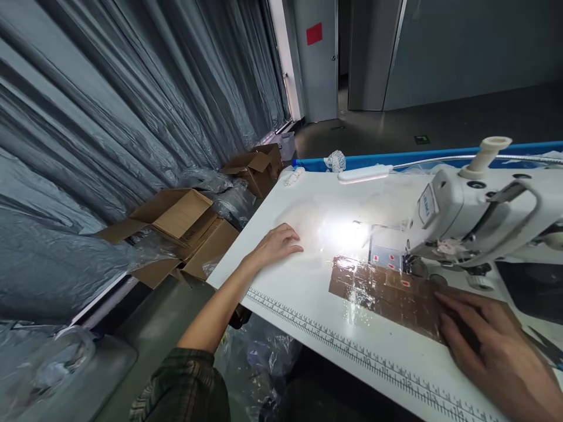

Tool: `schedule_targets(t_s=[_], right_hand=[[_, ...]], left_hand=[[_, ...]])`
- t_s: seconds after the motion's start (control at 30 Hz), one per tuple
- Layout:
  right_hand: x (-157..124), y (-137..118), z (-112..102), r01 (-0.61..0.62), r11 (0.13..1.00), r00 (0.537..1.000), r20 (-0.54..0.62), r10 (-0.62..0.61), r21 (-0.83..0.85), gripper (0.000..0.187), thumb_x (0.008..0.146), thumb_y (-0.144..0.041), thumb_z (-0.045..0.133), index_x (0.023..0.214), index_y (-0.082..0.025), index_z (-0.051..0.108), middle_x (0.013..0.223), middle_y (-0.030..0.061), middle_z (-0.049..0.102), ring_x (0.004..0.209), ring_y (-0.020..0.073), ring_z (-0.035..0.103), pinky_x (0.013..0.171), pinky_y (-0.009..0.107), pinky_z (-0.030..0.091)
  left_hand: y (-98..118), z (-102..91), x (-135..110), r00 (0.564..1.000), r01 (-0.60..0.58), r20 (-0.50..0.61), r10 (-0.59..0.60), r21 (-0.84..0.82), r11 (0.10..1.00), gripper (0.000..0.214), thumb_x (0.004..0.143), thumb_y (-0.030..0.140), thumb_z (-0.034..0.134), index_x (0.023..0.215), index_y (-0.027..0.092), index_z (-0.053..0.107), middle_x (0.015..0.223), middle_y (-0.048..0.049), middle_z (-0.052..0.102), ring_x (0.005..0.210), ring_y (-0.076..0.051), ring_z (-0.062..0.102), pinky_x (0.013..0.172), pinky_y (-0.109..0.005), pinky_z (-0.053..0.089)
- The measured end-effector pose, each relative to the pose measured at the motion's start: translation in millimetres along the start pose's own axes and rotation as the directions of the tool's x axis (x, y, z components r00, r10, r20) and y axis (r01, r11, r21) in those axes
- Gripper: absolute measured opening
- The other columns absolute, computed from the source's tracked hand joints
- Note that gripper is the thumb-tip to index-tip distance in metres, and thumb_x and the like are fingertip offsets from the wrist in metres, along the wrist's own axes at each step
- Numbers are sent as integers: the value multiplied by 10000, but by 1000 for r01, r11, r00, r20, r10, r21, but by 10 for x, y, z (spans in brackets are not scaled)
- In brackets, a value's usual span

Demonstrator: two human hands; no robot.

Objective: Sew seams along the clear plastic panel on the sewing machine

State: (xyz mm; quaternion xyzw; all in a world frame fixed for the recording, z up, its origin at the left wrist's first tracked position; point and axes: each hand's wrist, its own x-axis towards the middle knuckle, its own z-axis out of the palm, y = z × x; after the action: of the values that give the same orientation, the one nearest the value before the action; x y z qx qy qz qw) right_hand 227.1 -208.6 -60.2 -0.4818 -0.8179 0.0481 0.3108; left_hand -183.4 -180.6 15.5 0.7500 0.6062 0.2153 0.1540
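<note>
My left hand (278,241) rests on the white sewing machine table (281,281), left of the bright lamp spot. Its thumb and fingers are apart with nothing between them. My right hand (492,337) lies over the right part of a strip of shiny brown tape (387,299). The thumb and fingers are spread on the strip, with a gap between them; the palm hides part of it. The strip lies flat just in front of the machine's needle area (409,265). Small red arrow marks show on the metal plate (385,257) and on the strip.
The white sewing machine head (457,205) stands at the right. A printed ruler (325,334) runs along the front edge. Dark scissors (543,346) lie beyond my right hand. A white lamp (365,174) sits at the back. Open cardboard boxes (185,217) stand on the left.
</note>
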Motion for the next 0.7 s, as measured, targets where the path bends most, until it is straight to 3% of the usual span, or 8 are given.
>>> schedule_targets(t_s=[0.17, 0.33, 0.4, 0.47, 0.5, 0.57, 0.63, 0.7], right_hand=[[-4, -15, 9, -8, 1000, 1000, 12, 8, -5, 390, 924, -436, 382, 1216, -229, 536, 1204, 122, 547, 1090, 326, 578, 849, 473, 521], [14, -38, 16, -5, 999, 1000, -7, 4, -34, 364, 928, -401, 390, 1199, -211, 541, 1179, 123, 553, 1039, 292, 611, 815, 424, 545], [21, -57, 8, -11, 999, 1000, -7, 11, -33, 345, 927, -377, 403, 1194, -210, 543, 1170, 118, 556, 1027, 270, 619, 818, 397, 550], [24, -78, -2, -27, 999, 1000, 1, 27, -33, 330, 926, -348, 412, 1193, -210, 546, 1171, 115, 557, 1019, 252, 624, 820, 376, 552], [25, -88, -7, -38, 999, 999, 9, 38, -36, 326, 925, -334, 414, 1195, -211, 549, 1173, 113, 558, 1016, 245, 626, 820, 369, 552], [26, -104, -15, -57, 998, 998, 21, 58, -36, 329, 924, -317, 416, 1203, -209, 551, 1180, 114, 558, 1011, 238, 629, 818, 362, 552], [29, -118, -21, -74, 997, 997, 33, 74, -26, 339, 927, -307, 414, 1218, -198, 549, 1185, 122, 557, 1011, 234, 630, 814, 355, 553], [35, -129, -27, -89, 996, 995, 40, 89, -12, 348, 930, -300, 410, 1228, -187, 550, 1187, 131, 557, 1011, 235, 630, 811, 352, 554]], left_hand=[[-19, 32, 24, 998, 34, -56, -39, -81, 996, 213, 884, 366, 542, 821, 189, 644, 947, -37, 642, 825, -155, 597, 715, -264, 467], [171, 17, 77, 939, 111, -296, -174, -217, 970, 229, 938, 360, 451, 889, 177, 578, 1034, -53, 664, 905, -163, 623, 752, -264, 487], [356, 111, 82, 954, 20, -285, -88, -231, 973, 221, 956, 347, 434, 906, 174, 562, 1087, -69, 663, 988, -170, 626, 842, -290, 494], [587, 287, 51, 981, -158, -143, 127, -225, 961, 211, 967, 327, 431, 904, 169, 555, 1155, -91, 653, 1062, -180, 617, 918, -330, 489], [707, 397, 20, 964, -264, -26, 265, -229, 937, 215, 974, 316, 423, 899, 164, 556, 1183, -103, 646, 1092, -188, 611, 939, -354, 490], [925, 631, -65, 860, -457, 130, 494, -238, 857, 241, 985, 295, 403, 862, 155, 556, 1168, -120, 659, 1078, -193, 625, 952, -390, 496], [1077, 825, -146, 731, -604, 198, 653, -257, 754, 204, 968, 288, 457, 861, 155, 569, 1183, -117, 658, 1132, -207, 607, 1033, -433, 447], [1141, 930, -174, 646, -676, 217, 732, -282, 681, 182, 925, 337, 552, 911, 158, 582, 1229, -114, 636, 1189, -224, 573, 1091, -460, 395]])
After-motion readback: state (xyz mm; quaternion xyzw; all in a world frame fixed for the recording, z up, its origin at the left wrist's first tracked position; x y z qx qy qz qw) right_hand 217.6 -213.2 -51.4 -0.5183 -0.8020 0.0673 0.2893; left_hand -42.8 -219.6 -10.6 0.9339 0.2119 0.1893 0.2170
